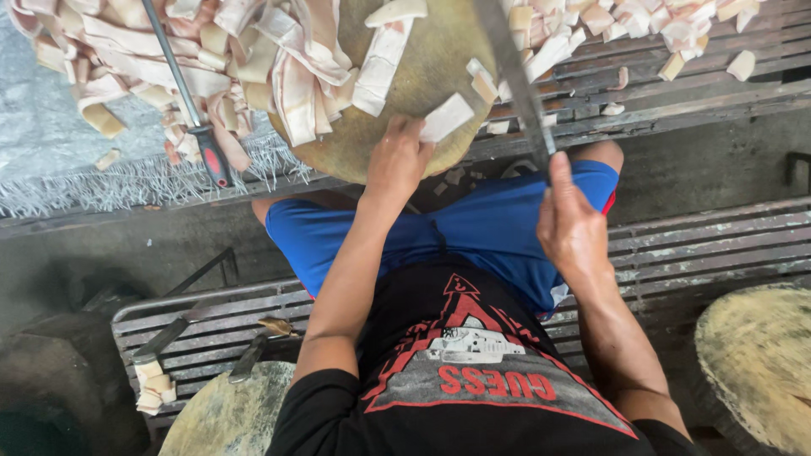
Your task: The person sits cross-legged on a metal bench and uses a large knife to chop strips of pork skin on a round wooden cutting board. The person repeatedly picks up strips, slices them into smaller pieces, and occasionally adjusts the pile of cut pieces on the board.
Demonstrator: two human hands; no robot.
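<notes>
My left hand (397, 160) rests on the near rim of a round wooden chopping block (431, 67), its fingers on a pale cut piece of pork skin (446, 116). Long strips of pork skin (304, 76) drape over the block's left side. My right hand (573, 221) grips the handle of a long knife (515, 72), whose blade points up and away across the block's right edge. My blue shorts (473, 228) sit just below both hands.
A heap of skin strips (127, 51) lies at top left with a red-handled sharpening steel (190, 101) across it. Cut pieces (642, 25) pile at top right on a slatted metal bench (676, 84). Other wooden blocks (760, 363) stand lower right and lower left.
</notes>
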